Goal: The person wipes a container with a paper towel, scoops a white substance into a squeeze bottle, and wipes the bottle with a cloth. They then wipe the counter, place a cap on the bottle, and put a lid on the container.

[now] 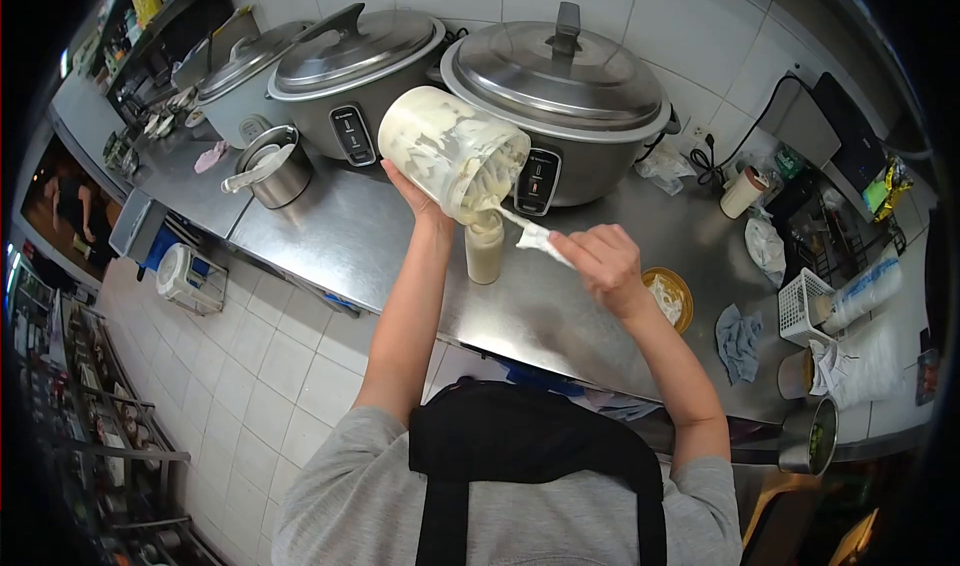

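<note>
My left hand (415, 198) grips a large translucent plastic tub (425, 136) from below and behind. The tub is tipped on its side, its mouth facing right and down, with pale cream smeared over its walls. Under the mouth stands a squeeze bottle (485, 256) with pale cream in it; more cream sits at its top. My right hand (600, 261) is closed round a slim white utensil (540, 238), possibly a spatula, smeared with white. Its far end reaches the tub's mouth just above the bottle. A yellow-brown bowl (684, 291) with white cream lies beside my right wrist.
Large rice cookers (570, 76) line the back of the steel counter (390, 256). A steel pot (278, 176) stands on the left. To the right are a blue-grey cloth (738, 341), a white basket (803, 306) and a jar (743, 193). Another person (75, 201) is far left.
</note>
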The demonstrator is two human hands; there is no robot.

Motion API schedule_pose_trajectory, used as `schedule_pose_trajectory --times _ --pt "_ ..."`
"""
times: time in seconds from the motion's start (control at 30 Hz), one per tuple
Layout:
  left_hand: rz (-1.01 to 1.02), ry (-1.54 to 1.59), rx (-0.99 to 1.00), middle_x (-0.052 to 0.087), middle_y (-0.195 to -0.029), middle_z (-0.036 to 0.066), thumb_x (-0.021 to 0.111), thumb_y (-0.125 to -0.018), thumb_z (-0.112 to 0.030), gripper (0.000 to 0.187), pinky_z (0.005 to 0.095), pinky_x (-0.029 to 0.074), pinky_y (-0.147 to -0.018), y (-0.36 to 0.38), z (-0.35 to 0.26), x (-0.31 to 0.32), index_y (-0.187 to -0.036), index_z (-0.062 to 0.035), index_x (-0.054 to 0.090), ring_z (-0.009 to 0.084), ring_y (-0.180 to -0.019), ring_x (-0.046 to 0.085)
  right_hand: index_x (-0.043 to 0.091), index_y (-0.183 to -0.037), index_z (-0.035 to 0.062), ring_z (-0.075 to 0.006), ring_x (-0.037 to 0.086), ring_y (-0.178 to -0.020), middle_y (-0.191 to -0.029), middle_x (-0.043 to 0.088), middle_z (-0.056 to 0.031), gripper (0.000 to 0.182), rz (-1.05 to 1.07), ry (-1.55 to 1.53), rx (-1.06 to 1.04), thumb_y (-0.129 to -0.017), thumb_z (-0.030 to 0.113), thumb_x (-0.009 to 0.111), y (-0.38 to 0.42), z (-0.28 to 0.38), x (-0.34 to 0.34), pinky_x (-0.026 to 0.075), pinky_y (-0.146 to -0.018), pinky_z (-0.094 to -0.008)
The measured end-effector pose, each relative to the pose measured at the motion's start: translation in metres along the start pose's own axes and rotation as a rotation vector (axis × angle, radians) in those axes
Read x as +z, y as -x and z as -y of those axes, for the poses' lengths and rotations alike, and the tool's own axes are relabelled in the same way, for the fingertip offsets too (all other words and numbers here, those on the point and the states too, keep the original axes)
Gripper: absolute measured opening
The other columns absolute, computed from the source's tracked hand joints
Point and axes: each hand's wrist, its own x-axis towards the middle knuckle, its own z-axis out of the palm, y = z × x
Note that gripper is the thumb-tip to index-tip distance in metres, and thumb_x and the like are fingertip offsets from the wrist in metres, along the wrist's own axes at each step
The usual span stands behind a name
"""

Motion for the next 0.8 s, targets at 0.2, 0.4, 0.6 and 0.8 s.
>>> schedule_pose_trajectory --times 0.2,0.4,0.6,0.8 --pt "0.001 -0.013 0.011 0.041 -0.134 0.01 0.035 -0.077 -0.076 0.088 0.042 0.038 -0.1 0.0 0.001 0.003 -0.137 -0.0113 0.033 0.0291 -0.12 0.042 0.067 -0.096 0.0066 -0.0193 0.056 -0.067 -0.075 0.063 -0.0058 0.031 -0.103 -0.199 0.381 -0.067 -0.003 0.062 0.016 -0.007 0.038 0.042 -0.062 -0.0298" --pt "-0.02 -0.01 0.019 0.042 -0.133 0.009 0.036 -0.077 -0.075 0.087 0.0415 0.039 -0.1 0.0 0.001 0.0 -0.136 -0.0112 0.035 0.0283 -0.119 0.043 0.067 -0.094 0.0039 -0.0171 0.056 -0.069 -0.072 0.062 -0.0067 0.02 -0.159 -0.573 0.802 -0.076 -0.002 0.06 0.03 -0.001 0.044 0.043 -0.063 -0.0276" --pt "-0.074 -0.041 0.022 0.043 -0.132 0.009 0.036 -0.077 -0.075 0.086 0.041 0.038 -0.099 -0.002 0.001 0.001 -0.134 -0.0111 0.037 0.0278 -0.119 0.044 0.067 -0.094 0.0048 -0.0166 0.056 -0.07 -0.07 0.062 -0.0056 0.019 -0.16 -0.615 0.863 -0.077 0.001 0.061 0.039 -0.002 0.036 0.043 -0.063 -0.028" --pt "-0.054 -0.027 0.029 0.043 -0.132 0.008 0.036 -0.077 -0.075 0.086 0.0411 0.038 -0.099 -0.005 -0.001 0.003 -0.135 -0.0116 0.036 0.0276 -0.119 0.043 0.067 -0.093 0.0057 -0.0199 0.054 -0.066 -0.07 0.061 -0.0055 0.021 -0.09 -0.436 0.705 -0.073 0.0 0.061 0.03 0.0 0.013 0.041 -0.062 -0.0299"
